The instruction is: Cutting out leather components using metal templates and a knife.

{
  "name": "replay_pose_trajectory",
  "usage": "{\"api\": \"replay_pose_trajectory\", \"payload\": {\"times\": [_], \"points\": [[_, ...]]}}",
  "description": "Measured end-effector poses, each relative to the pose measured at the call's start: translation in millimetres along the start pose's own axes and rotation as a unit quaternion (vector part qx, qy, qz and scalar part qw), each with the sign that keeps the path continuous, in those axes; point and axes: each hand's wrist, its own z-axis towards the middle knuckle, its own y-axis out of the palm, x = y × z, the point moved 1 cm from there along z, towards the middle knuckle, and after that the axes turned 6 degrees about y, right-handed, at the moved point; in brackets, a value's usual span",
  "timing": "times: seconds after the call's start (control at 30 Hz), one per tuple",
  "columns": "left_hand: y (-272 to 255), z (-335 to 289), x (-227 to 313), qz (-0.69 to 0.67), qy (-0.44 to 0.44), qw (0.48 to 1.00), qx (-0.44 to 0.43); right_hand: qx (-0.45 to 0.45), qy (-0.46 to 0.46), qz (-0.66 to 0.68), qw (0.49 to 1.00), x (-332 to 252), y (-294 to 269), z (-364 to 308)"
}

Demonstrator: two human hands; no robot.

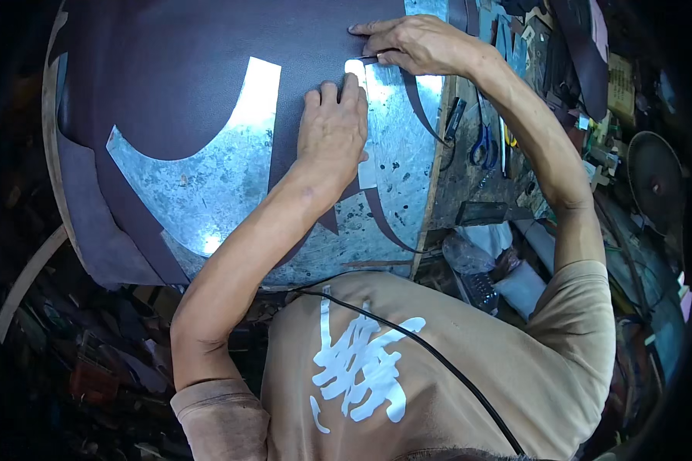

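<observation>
Dark leather (207,46) at eleven o'clock, likely soft and heavy, borders your pale strip (367,174) at twelve, probably light, stiff and best steadied along its length, where your left hand (331,127) rests unclenched, while your right hand (419,48), at one, has an unclear grip.

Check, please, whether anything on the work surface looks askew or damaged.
Two thin, curved dark strips stick out past the right edge of the metal surface, like loose offcuts. The metal itself looks worn, blotched with dark spots.
</observation>
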Motion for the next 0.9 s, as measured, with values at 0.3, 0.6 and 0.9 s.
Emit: {"api": "replay_pose_trajectory", "payload": {"times": [0.3,0.6,0.9], "points": [[1,7,-3,0.038,0.005,0.999,0.002,0.14,0.067,0.041,0.987,-22,18,-21],[0,8,-3,0.048,0.007,0.999,-0.011,0.179,0.07,0.058,0.98,-21,28,-25],[-1,7,-3,0.039,0.01,0.999,-0.005,0.177,0.087,0.065,0.978,-20,32,-28]]}}
